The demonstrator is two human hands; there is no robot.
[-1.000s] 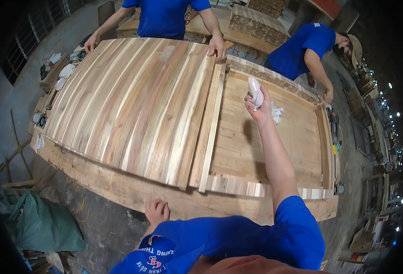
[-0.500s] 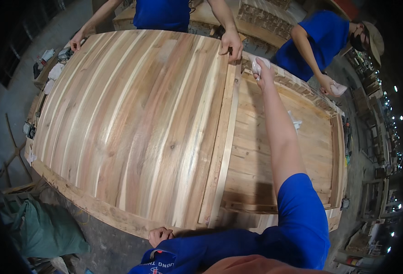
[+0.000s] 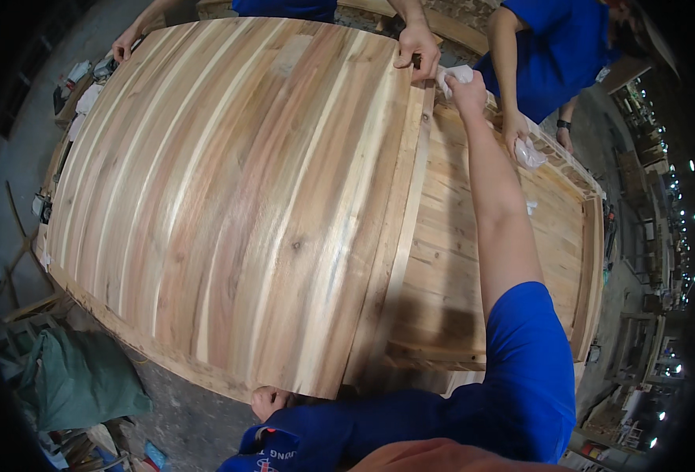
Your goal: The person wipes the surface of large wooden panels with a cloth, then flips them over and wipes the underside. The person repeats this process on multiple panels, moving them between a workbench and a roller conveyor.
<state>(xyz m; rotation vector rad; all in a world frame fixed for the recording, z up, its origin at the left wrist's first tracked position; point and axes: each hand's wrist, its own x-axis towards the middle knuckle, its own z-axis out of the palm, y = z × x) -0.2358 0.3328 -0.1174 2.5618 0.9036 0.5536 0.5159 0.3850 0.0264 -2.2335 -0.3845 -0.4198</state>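
Note:
A large striped wooden panel (image 3: 229, 197) lies across the left of a wooden frame (image 3: 591, 267). At the panel's near edge, my left hand (image 3: 270, 402) has its fingers curled over the wood, partly hidden. My right arm reaches across the frame's recessed boards (image 3: 442, 236). In my right hand (image 3: 468, 96) is a bunched white cloth (image 3: 455, 75), closed in my fingers by the far rail. A light wooden strip (image 3: 412, 212) runs along the panel's right side. Close to my cloth, a co-worker's hand (image 3: 418, 49) rests on the panel's far right corner.
The same co-worker's other hand (image 3: 124, 44) touches the far left corner. Another person in a blue shirt (image 3: 548, 55) leans in at the right, holding a white cloth (image 3: 529, 154) over the frame. A green sack (image 3: 80, 381) stands at the lower left. Clamps (image 3: 42, 208) line the left side.
My right hand has moved slightly farther away with the cloth. The person at the right has brought their cloth left, onto the frame's far side. My left hand stays at the near edge.

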